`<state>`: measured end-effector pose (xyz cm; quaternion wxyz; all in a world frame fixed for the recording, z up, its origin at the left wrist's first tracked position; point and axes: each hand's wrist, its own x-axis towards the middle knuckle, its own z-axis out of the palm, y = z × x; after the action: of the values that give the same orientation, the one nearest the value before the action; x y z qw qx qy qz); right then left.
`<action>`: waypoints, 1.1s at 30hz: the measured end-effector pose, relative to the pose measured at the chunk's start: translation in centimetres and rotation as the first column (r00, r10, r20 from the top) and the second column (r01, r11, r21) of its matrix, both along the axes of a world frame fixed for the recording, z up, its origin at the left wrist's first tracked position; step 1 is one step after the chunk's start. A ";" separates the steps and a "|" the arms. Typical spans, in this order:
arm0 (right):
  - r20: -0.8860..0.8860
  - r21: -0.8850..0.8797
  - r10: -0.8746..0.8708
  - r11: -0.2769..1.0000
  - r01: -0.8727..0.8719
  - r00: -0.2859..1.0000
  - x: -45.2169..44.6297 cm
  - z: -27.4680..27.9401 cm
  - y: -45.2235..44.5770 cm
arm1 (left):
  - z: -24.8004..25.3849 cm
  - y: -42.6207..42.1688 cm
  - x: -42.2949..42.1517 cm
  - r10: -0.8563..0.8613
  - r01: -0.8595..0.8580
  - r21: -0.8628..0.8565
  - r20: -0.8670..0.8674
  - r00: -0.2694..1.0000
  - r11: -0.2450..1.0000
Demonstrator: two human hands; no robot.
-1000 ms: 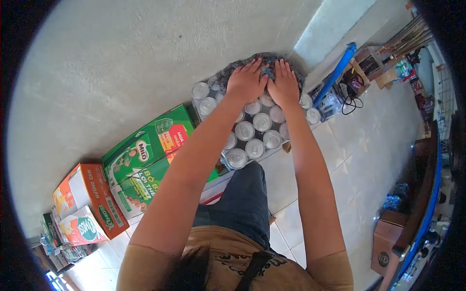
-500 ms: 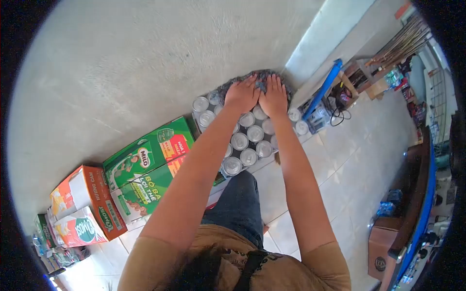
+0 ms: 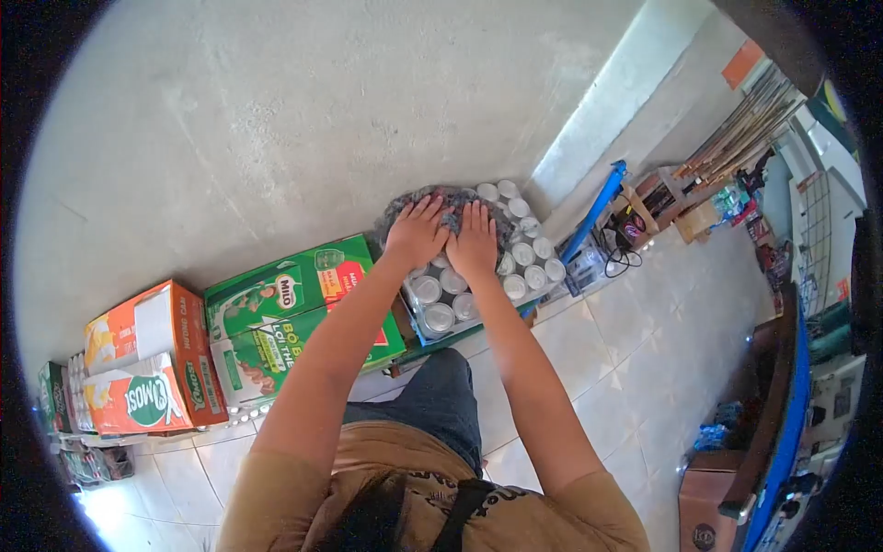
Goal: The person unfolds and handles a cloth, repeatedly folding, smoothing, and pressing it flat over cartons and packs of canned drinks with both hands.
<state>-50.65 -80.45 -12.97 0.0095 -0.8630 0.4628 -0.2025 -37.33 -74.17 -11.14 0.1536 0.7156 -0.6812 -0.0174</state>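
Both hands rest side by side on a bunched dark, net-like cloth or bag (image 3: 390,208) lying over silver-topped cans. My left hand (image 3: 417,235) lies on its left part, palm down, fingers spread. Close beside it, my right hand (image 3: 473,244) is also flat with its fingers stretched out. The cans (image 3: 536,276) stand in plastic-wrapped rows that show to the right of the cloth and below my hands. Under my palms the cloth's surface is hidden.
Left of the cans is a green Milo carton (image 3: 267,317), then an orange carton (image 3: 189,340). A wall (image 3: 276,120) rises behind. A blue pole (image 3: 594,212) leans at the right, near crates and sticks (image 3: 745,120). A brown box (image 3: 708,501) stands lower right.
My hands and the dark cloth have moved left across the cans, uncovering can tops on the right. The camera view has shifted too.
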 end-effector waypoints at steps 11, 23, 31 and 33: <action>0.008 0.011 0.324 0.946 -0.325 0.946 -2.6 0.9 3.8 | -0.9 6.5 -2.8 0.133 -0.125 -0.117 0.067 0.989 0.985; 0.043 0.102 0.352 0.930 -0.354 0.935 -13.4 3.0 4.7 | 0.3 7.3 -9.0 -0.159 0.161 -0.040 0.057 0.986 0.986; 0.017 0.049 0.234 0.971 -0.234 0.972 -12.7 2.1 0.5 | 0.8 2.3 -9.3 -0.181 0.181 -0.002 0.049 0.982 0.983; -0.009 0.047 0.203 0.978 -0.202 0.979 -12.0 1.5 -0.7 | 0.2 0.4 -9.3 -0.168 0.170 -0.012 0.077 0.983 0.985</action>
<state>-62.61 -81.19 -11.48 0.0467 -0.9066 0.3771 -0.1837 -46.59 -73.80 -10.92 0.1322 0.6540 -0.7449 0.0029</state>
